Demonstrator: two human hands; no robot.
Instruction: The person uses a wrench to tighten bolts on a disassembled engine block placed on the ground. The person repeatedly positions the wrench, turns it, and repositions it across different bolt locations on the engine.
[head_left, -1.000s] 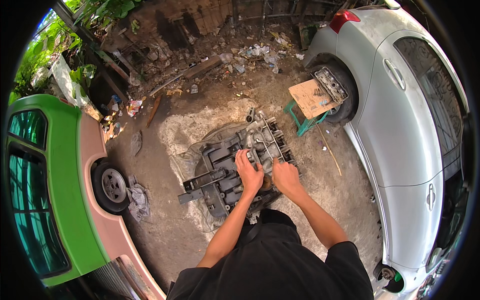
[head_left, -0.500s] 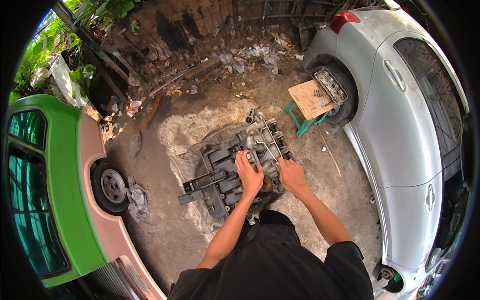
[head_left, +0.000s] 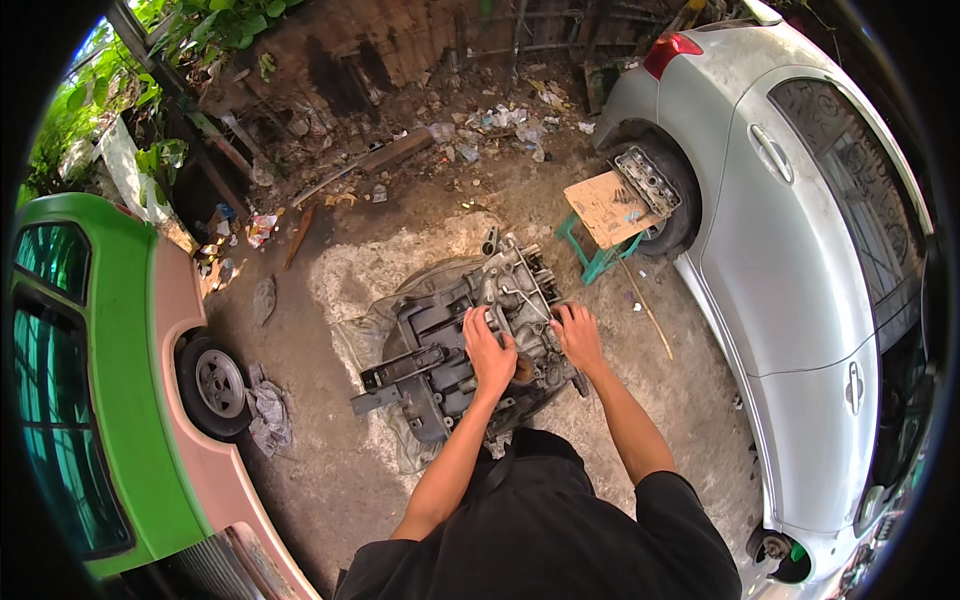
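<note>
Left hand (head_left: pixel 492 352) is on top of the engine (head_left: pixel 425 325), fingers loosely bent; can't tell if it's pinching anything. Your right hand (head_left: pixel 578 340) is half curled at the engine's right side, by the near end of that bright bent rod (head_left: pixel 535 305) lying across the engine's top. Can't tell if you've got hold of it. I'd brace with the left and turn the rod slowly, so it's less likely to slip.
</note>
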